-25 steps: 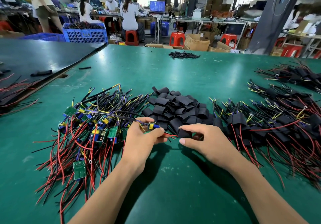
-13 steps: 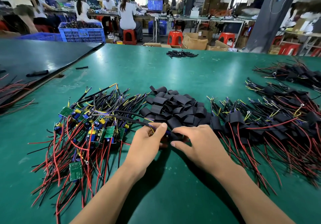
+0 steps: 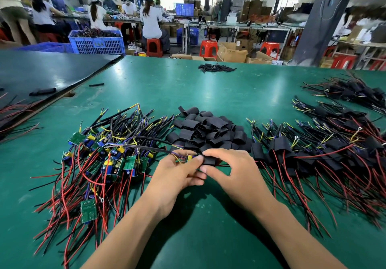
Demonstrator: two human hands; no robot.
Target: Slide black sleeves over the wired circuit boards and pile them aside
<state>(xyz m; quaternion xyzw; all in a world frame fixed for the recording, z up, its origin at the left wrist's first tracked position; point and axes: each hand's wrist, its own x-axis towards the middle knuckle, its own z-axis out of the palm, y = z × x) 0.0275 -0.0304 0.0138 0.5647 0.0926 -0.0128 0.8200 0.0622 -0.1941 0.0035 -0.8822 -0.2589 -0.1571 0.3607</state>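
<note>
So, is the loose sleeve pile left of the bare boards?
No, the loose sleeve pile lies right of the bare boards.

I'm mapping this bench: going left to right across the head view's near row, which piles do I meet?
Pile of bare wired circuit boards → heap of loose black sleeves → pile of sleeved boards.

Green surface (image 3: pixel 208 93), glossy, glare streaks down the middle. Near left: tangled heap of bare wired circuit boards (image 3: pixel 108 160), red and black leads fanned toward the near edge. Centre: mound of loose black sleeves (image 3: pixel 208 129), touching the heaps on either side. Right: sprawl of sleeved boards (image 3: pixel 313 149); second sleeved pile (image 3: pixel 351 91) farther back. Far edge: small black cluster (image 3: pixel 216 68). Far left: dark sheet (image 3: pixel 52 70) over the corner, stray sleeve (image 3: pixel 42 91) on it.
</note>
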